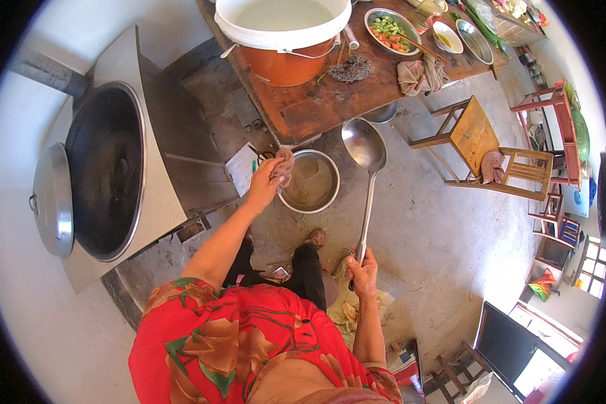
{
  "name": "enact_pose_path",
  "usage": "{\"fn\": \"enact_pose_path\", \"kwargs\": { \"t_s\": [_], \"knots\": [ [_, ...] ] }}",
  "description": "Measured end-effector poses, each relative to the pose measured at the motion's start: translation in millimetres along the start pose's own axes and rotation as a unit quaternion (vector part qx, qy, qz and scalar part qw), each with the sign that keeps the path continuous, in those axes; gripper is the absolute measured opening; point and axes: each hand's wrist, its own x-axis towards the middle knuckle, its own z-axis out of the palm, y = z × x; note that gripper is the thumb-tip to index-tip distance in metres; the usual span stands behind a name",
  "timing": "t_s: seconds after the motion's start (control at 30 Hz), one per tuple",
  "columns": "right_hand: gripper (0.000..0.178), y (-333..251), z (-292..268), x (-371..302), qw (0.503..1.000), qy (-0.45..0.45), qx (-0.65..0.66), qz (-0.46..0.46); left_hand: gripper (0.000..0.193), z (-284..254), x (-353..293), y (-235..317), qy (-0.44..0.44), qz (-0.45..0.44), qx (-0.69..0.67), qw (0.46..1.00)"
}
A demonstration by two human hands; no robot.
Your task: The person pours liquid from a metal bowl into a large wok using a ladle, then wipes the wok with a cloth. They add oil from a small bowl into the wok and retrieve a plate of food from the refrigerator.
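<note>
My right hand (363,272) is closed round the handle end of a long metal ladle (365,146), its wide bowl pointing away from me toward the table. In my left hand (264,180) is a bunched greyish-brown rag (284,168), gripped by the fingers. Just beyond and beside that hand, a metal basin (335,176) of cloudy brownish water stands low, near the table's corner. The rag hangs by the basin's left rim; whether it touches the rim I cannot tell.
A big wok (114,175) is set in the stove at left, its metal lid (52,202) leaning beside it. On the wooden table (303,111) are an orange bucket (276,64) with a white rim, a dark scrubber (351,69), a bowl of chopped vegetables (392,34) and a crumpled cloth (421,75). A wooden chair (477,135) stands at right.
</note>
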Motion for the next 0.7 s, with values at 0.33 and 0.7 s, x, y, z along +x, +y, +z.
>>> {"fn": "enact_pose_path", "kwargs": {
  "t_s": [0.33, 0.7],
  "knots": [
    [0.026, -1.2, 37.8, -34.1, 0.984, -0.124, -0.056, 0.115, 0.045, -13.6, -17.1, 120.9, 0.179, 0.228, 0.005, 0.957],
    [0.025, -29.1, 71.1, -33.5, 0.956, -0.229, -0.114, 0.143, 0.051, -84.2, -5.9, 96.4, 0.294, 0.238, 0.136, 0.916]
  ]
}}
